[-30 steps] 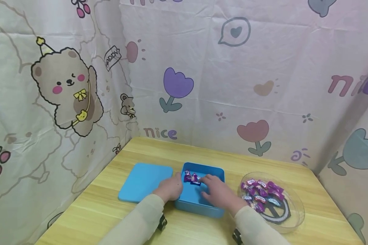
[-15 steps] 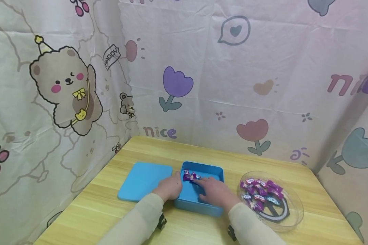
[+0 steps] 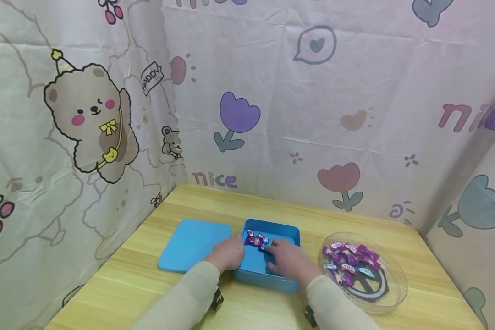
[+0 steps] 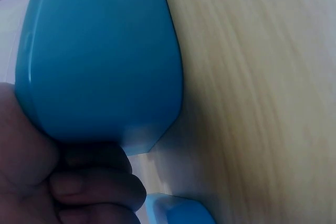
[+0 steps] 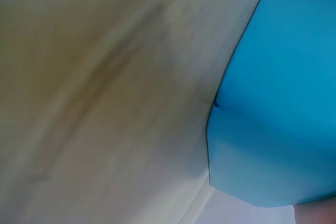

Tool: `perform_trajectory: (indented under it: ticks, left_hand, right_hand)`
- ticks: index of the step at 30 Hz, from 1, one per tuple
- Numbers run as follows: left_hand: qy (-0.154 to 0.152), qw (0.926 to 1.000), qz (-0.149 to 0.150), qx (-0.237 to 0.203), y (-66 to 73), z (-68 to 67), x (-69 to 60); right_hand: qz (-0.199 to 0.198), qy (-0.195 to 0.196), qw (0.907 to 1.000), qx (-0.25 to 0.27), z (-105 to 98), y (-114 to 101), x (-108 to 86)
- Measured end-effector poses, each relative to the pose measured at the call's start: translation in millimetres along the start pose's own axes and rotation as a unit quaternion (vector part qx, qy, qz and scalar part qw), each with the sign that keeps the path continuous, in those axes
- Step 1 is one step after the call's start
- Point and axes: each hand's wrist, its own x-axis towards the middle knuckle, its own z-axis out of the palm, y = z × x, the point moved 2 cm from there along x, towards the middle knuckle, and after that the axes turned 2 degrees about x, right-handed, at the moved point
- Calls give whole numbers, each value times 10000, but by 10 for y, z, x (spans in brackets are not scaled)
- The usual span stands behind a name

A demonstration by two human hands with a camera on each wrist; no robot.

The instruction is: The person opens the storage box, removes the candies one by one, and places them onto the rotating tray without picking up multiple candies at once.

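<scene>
A light blue rectangular box (image 3: 268, 284) without its lid stands on the table in the head view. My left hand (image 3: 228, 253) holds its left wall, thumb at the rim; curled fingers (image 4: 100, 187) show beside the box's outer side in the left wrist view. My right hand (image 3: 290, 261) reaches in over the right part of the box. Its fingertips touch the small purple-wrapped candies (image 3: 253, 240) at the left of the box floor, with the thumb apart from them. Only a sliver of this hand shows in the right wrist view.
Left of the box lies a flat blue lid (image 3: 195, 245). To the right, a round clear tray (image 3: 398, 293) holds several purple-wrapped candies (image 3: 350, 256) and a dark and white round piece (image 3: 369, 288). A patterned curtain (image 3: 288, 91) hangs behind the wooden table (image 3: 136, 293).
My right hand has shifted slightly left inside the box, and the candies under its fingertips have moved a little. My left hand has kept its hold on the box.
</scene>
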Motion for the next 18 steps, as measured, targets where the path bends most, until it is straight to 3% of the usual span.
perform_trajectory:
  ticks: [7,18]
  left_hand:
    - [-2,9999,-58,-87,-1,3,-5]
    - [-39,10000,-60,-43,11,1,-11]
  right_hand:
    - [-42,251,9991,331,-5,5,-3]
    - [11,179,9986,490,8,24,2]
